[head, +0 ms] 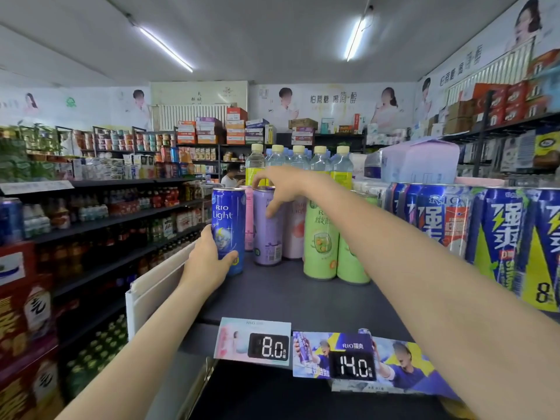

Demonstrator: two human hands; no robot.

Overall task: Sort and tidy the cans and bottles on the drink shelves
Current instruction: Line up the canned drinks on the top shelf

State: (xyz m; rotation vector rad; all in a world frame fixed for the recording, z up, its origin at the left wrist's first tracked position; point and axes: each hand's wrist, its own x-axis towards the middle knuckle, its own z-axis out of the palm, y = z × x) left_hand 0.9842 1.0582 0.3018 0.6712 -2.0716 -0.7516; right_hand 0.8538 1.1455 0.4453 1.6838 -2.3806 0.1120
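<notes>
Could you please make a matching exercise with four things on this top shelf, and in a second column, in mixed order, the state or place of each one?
Things:
1. blue can
2. purple can
3. green cans
4. price tag reading 8.0

States or places:
A. on the front edge of the shelf
B. gripped low down by the left hand
C. standing untouched, to the right of the pale pink can
D. grasped from above by the right hand

Pairs: 1-B, 2-D, 3-C, 4-A
</notes>
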